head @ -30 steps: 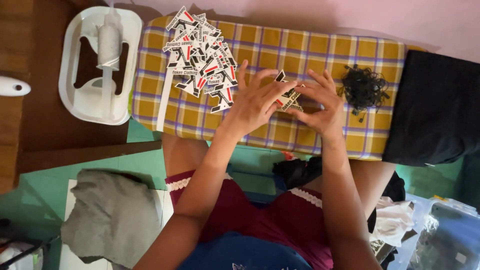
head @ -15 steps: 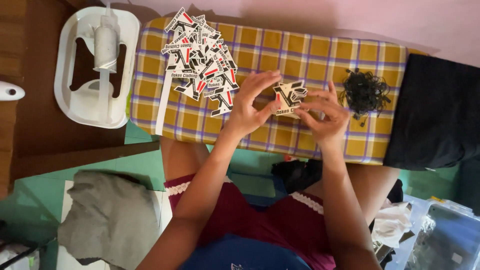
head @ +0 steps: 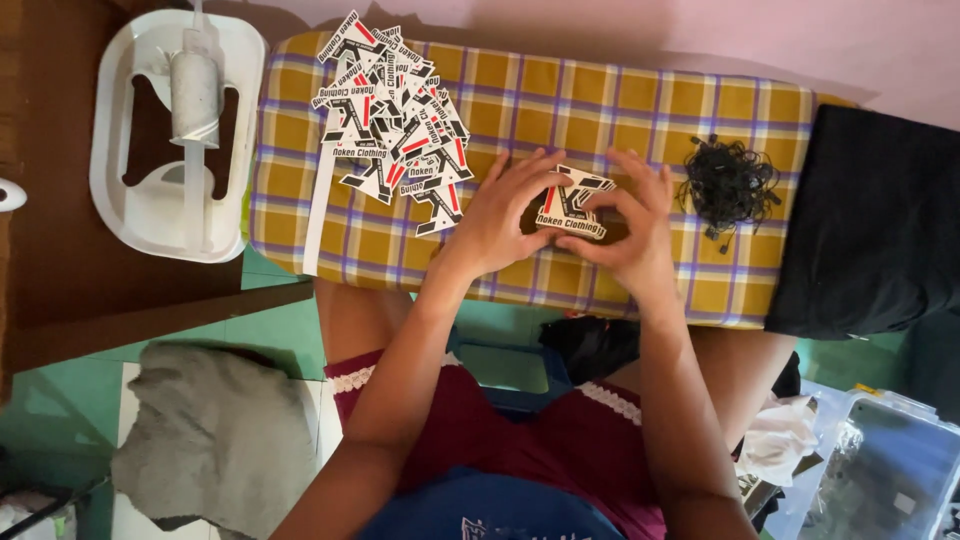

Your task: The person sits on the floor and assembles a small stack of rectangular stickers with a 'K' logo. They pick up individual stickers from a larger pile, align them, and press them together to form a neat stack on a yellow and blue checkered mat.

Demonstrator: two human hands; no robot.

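Head view: left hand point(head: 505, 215) and right hand point(head: 630, 225) pinch small tag stack point(head: 572, 203), lifted and squared since a second ago. Loose tag pile point(head: 395, 115) at 10 o'clock, black string bundle point(head: 728, 185) at 3 o'clock, on checked cloth point(head: 620, 110).

Both hands point(head: 570, 225) pinching tag point(head: 572, 203), checked cushion point(head: 640, 110) — tag heap point(head: 392, 115)

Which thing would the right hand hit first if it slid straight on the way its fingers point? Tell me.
The right hand points up and slightly left, across the tag both hands hold. Beyond that, only bare checked cloth shows up to the far edge, as far as depth can be judged.
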